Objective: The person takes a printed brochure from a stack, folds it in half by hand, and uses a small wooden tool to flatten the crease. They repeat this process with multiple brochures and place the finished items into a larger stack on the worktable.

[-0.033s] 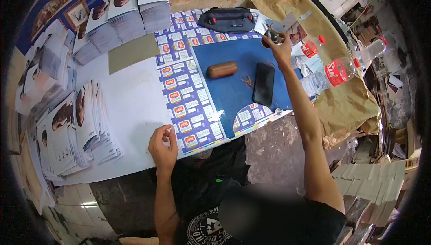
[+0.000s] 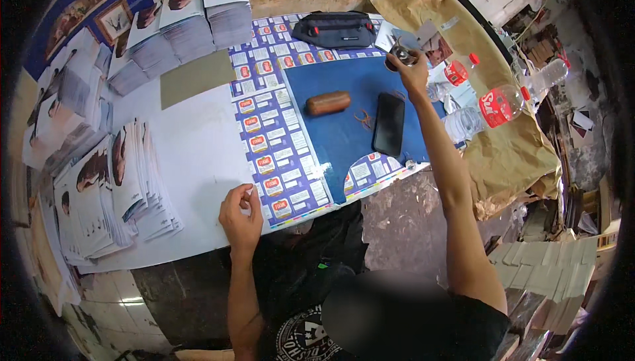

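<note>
My right hand reaches to the far right of the table. Its fingers are closed around a small, round, shiny dark thing that looks like glass; the fingers partly cover it. At the table's front edge rests my left hand, fingers curled together, with a tiny white bit at the fingertips that I cannot make out. On the blue sheet lie a black phone, a brown, rounded, oblong case and some thin brown bands.
Stacks of printed sheets line the left and back, with fanned sheets nearer. A dark waist bag lies at the back. Plastic bottles with red labels stand on the right beside brown paper. A grey-brown board lies left of centre.
</note>
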Demonstrator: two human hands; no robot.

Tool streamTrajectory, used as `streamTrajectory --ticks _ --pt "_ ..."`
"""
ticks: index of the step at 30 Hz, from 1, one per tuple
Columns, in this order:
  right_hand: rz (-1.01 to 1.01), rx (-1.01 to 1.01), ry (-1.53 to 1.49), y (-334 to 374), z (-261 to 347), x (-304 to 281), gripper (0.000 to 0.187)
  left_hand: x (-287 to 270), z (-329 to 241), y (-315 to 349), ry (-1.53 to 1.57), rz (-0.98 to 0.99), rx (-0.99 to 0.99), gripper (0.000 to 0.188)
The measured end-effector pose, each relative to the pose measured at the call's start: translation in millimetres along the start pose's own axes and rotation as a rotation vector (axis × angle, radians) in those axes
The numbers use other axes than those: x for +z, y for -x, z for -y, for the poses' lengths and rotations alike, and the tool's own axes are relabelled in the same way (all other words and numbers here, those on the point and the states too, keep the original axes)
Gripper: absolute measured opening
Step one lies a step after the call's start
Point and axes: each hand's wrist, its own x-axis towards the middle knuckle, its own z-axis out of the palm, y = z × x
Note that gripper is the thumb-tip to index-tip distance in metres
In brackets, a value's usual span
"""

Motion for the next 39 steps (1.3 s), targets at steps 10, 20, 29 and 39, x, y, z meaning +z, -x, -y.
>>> streamTrajectory --ticks 10,20,29,39 --pt "-0.012 0.179 0.207 -8.3 -61.2 35.7 0.092 -2.3 -2.1 2.5 0.016 -0.034 -0.036 0.011" --pt "-0.100 0.051 0.181 -2.5 -51.1 16.4 0.099 0.6 2.8 1.3 0.030 -0.041 -0.026 0.012" --pt "0.369 -0.271 -0.123 140.7 86.6 -0.2 0.072 -3.1 1.1 -1.4 -0.045 -0.020 0.033 0.010" --pt "0.432 -0.462 0.457 173.5 96.5 98.3 0.055 -13.1 3.2 13.3 0.073 -0.191 -0.127 0.039"
